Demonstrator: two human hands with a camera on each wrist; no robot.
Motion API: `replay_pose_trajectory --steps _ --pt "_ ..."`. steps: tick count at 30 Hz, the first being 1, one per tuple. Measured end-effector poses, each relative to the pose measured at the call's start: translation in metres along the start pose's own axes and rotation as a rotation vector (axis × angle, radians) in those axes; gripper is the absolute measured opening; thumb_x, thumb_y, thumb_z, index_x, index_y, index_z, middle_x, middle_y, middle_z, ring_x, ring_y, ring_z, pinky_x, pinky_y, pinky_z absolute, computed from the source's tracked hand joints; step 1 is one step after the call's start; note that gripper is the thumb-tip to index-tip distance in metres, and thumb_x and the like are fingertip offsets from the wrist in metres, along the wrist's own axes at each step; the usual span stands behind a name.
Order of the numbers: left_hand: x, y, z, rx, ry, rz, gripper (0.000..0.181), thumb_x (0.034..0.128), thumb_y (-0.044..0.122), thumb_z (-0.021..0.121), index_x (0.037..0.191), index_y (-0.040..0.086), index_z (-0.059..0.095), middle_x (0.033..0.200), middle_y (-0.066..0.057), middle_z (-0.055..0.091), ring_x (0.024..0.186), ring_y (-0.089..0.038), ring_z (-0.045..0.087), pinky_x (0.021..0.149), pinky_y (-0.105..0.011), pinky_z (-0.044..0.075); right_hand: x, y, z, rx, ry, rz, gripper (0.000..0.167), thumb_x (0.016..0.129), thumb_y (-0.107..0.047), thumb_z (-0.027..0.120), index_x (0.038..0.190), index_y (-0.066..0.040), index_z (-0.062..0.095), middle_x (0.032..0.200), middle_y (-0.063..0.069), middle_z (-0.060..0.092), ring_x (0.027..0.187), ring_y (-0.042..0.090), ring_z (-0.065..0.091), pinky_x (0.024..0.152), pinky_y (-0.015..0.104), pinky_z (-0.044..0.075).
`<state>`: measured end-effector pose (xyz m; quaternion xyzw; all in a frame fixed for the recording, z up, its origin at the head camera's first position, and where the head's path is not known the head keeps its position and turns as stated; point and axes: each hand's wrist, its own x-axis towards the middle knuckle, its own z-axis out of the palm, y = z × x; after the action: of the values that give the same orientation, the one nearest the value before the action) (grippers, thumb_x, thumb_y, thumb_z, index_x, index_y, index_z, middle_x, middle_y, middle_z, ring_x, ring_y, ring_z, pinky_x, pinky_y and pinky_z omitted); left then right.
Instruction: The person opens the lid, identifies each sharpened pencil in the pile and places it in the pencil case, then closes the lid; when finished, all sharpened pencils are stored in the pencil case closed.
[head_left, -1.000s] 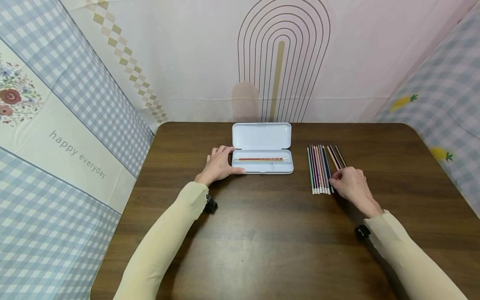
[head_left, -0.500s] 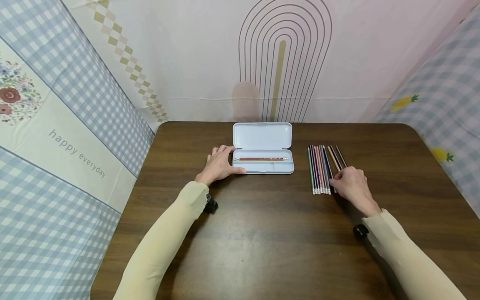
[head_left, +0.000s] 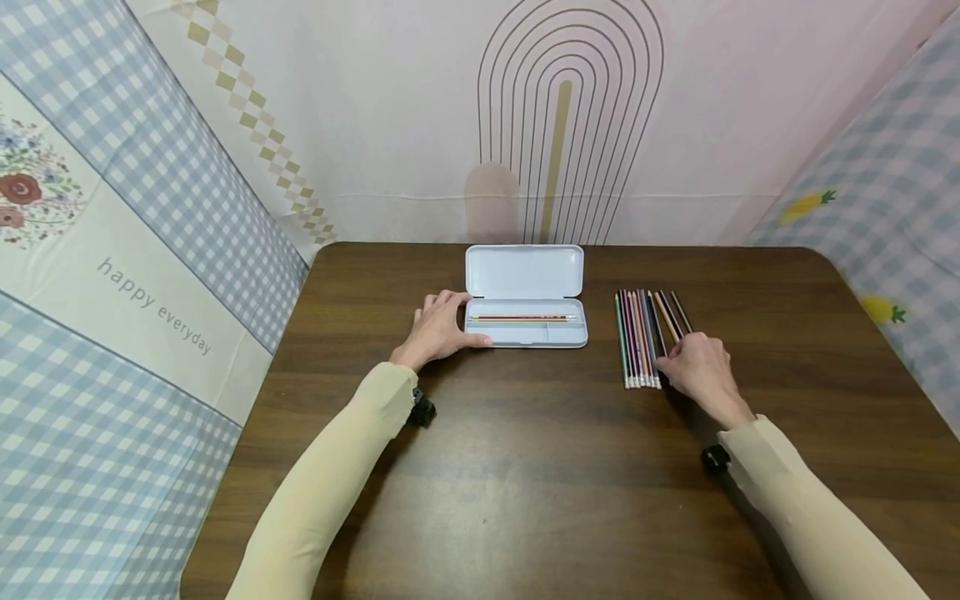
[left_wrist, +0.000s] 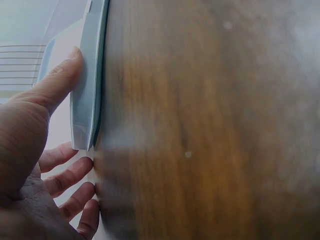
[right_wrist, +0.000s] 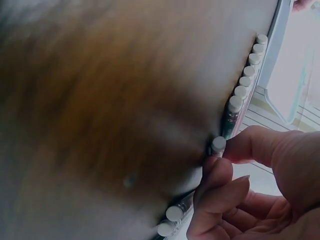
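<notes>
Closest to me are two pale sleeves, the left sleeve and the right sleeve, both cut off at the bottom of the head view. Past the right cuff, the right hand pinches one pencil between thumb and fingertips; its white eraser end pokes out, while the fingers hide part of the shaft. That hand also covers the lower ends of a few loose pencils beyond it, so I can't count them surely. Just to the left of the pinched one lies a neat row of pencils, erasers toward the person.

Farther over, the left hand is spread at the left end of a white pencil case, thumb on its front edge, forefinger at the back corner. Inside, along the back compartment, lies a red pencil; whether another is tucked beside it is hard to tell. The case's lid leans back, near the patterned cloth behind the table.
</notes>
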<state>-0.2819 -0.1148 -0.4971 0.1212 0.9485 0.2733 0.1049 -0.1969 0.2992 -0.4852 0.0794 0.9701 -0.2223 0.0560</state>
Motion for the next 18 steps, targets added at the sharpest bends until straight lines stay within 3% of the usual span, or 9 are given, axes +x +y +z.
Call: replay_pose_trajectory --steps 12,18 --pt "0.0 0.0 0.0 0.005 -0.006 -0.008 0.098 0.0874 0.057 0.088 0.166 0.016 0.045 0.167 -0.013 0.046 0.154 -0.038 0.037 0.121 -0.057 0.034 -0.006 0.002 -0.004 0.042 0.052 0.047 0.036 0.097 -0.033 0.077 0.076 -0.005 0.073 0.079 0.014 0.072 0.076 0.031 0.065 0.061 0.034 0.045" --pt "0.001 0.0 -0.001 0.0 -0.007 -0.006 0.097 0.0874 0.057 0.088 0.165 0.016 0.046 0.166 -0.013 0.047 0.153 -0.038 0.037 0.121 -0.056 0.034 -0.012 0.004 -0.005 0.059 0.155 -0.01 0.031 0.095 -0.029 0.079 0.076 -0.004 0.076 0.076 0.013 0.075 0.076 0.035 0.067 0.064 0.036 0.045"
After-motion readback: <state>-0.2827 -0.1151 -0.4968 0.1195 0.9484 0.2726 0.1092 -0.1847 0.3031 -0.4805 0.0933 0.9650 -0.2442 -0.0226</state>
